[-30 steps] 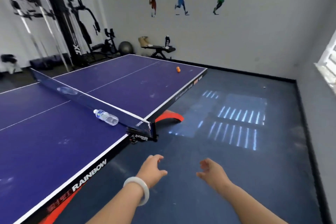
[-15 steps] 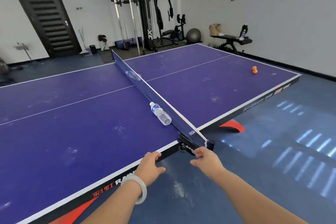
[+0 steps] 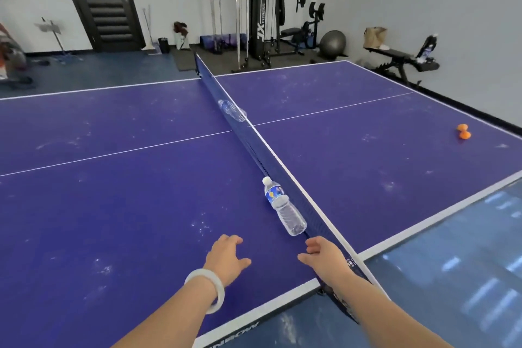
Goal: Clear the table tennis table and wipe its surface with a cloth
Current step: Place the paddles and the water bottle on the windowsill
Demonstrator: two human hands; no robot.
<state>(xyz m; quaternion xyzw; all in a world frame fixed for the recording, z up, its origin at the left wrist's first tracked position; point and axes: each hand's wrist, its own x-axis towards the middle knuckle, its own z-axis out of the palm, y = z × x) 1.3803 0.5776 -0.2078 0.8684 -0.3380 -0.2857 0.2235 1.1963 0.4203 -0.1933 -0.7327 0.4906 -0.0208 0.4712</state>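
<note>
Purple-blue table tennis table [image 3: 113,220], matte top with white lines, filling the lower frame directly ahead; dusty, flecked with pale smudges and scuffs. Not yet cleared.

Half a second back, both hands at the near edge by the net clamp. Now reached in over the playing surface, closing on the clear plastic water bottle [image 3: 285,207]. Bottle lying on its side against the dark mesh net [image 3: 254,147], white cap pointing away, blue label round its shoulder.

Left hand [image 3: 226,260], smooth white bangle [image 3: 206,291] on the wrist, palm down above the top, fingers loosely spread, gripping nothing. Right hand [image 3: 324,258] likewise empty, fingers relaxed and slightly bent, just beside the net's near end and just short of the bottle's base; touching the net or not, cannot tell.

Probably the start of the clearing step, bottle first. Ribbed, thin-walled, round: apt to roll, and to dent under a squeeze.

Second clear bottle [image 3: 233,110] farther along, blurred through the mesh. Small orange two-lobed object [image 3: 463,131], perhaps a pair of balls, well apart on the right half. No cloth in view.
</note>
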